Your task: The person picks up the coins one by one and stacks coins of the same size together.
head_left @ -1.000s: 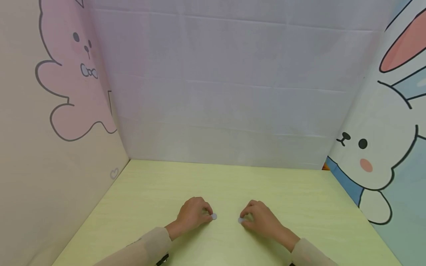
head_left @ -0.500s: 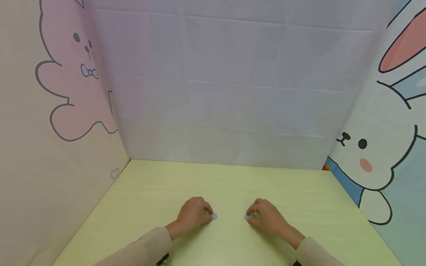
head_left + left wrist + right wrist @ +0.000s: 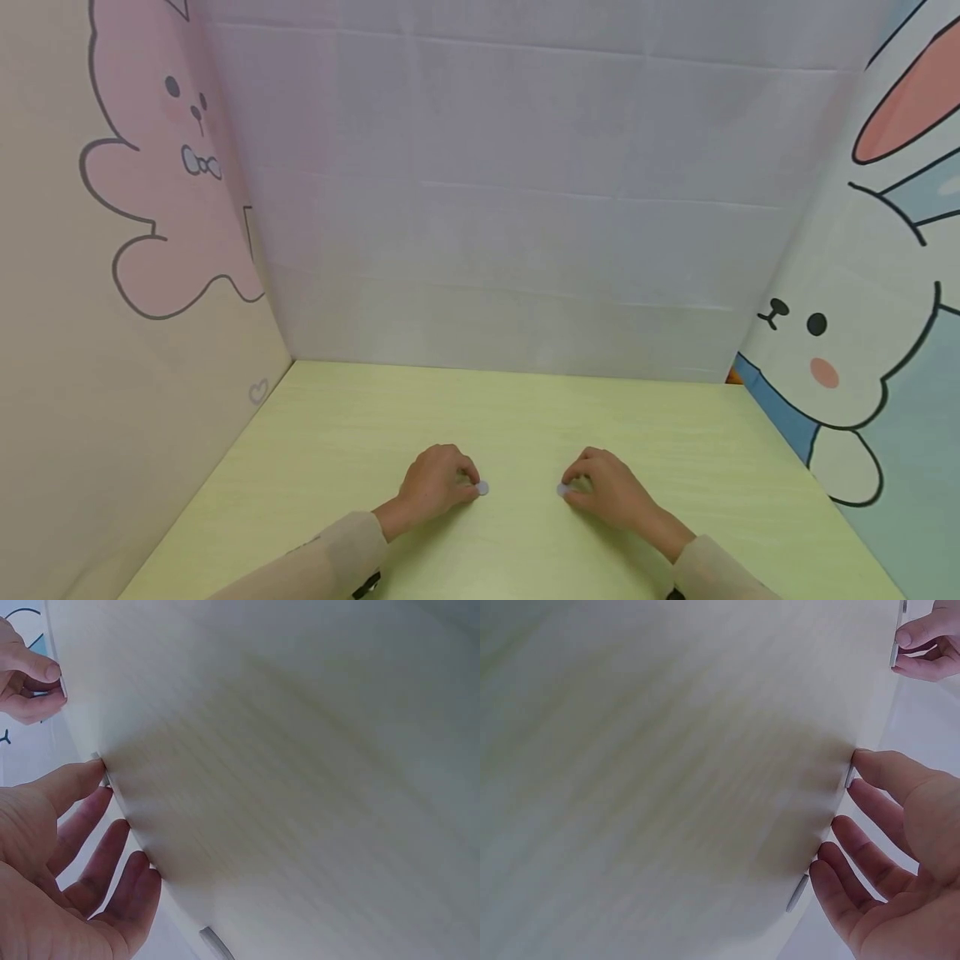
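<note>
My left hand [image 3: 438,483] pinches a small flat grey disc [image 3: 483,488] at its edge between thumb and index finger, right at the tabletop. In the left wrist view the disc [image 3: 103,769] shows edge-on between the fingertips, the other fingers loosely bent against the table. To the right, my right hand [image 3: 609,492] pinches a similar grey disc [image 3: 562,490] the same way. Edge-on in the right wrist view, this disc [image 3: 850,775] stands between thumb and index fingertip. A gap of bare tabletop separates the two discs.
The pale yellow-green table [image 3: 517,417] carries both hands. Another thin grey piece [image 3: 217,943] lies beyond the left fingers, and one [image 3: 798,893] beside the right little finger. A pink bear wall [image 3: 172,208], a white back sheet [image 3: 510,208] and a rabbit wall [image 3: 862,350] enclose it.
My right hand has slid to the right with its disc, widening the gap between the two discs. The left hand and its disc have stayed in place.
</note>
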The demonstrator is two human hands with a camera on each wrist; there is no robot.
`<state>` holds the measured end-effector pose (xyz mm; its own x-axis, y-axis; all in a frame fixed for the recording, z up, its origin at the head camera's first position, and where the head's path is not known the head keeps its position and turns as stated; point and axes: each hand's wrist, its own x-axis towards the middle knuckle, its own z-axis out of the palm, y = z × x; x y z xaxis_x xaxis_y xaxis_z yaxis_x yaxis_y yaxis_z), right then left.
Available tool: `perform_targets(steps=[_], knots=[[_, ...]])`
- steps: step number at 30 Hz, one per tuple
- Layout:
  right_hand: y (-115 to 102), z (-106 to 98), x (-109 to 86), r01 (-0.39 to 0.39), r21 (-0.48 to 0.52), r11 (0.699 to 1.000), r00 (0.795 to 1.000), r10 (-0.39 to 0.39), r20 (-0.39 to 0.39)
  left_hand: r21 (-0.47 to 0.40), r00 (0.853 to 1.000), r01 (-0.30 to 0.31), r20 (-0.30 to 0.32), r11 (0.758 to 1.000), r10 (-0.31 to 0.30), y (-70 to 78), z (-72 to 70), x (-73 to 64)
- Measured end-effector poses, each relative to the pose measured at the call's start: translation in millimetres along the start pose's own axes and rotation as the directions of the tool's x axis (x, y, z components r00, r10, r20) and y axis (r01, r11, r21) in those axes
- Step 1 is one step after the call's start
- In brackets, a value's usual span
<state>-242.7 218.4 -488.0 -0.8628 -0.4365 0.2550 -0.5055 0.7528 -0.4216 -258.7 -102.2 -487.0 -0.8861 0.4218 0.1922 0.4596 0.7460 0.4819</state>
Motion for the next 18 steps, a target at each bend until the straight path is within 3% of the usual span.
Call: perform_targets(steps=[18], knots=[[1.4, -1.7, -0.9, -0.021, -0.001, 1.0, 1.0, 0.021, 0.01, 0.001, 1.0, 0.006, -0.003, 1.0, -0.006, -1.4, 0.8, 0.3]])
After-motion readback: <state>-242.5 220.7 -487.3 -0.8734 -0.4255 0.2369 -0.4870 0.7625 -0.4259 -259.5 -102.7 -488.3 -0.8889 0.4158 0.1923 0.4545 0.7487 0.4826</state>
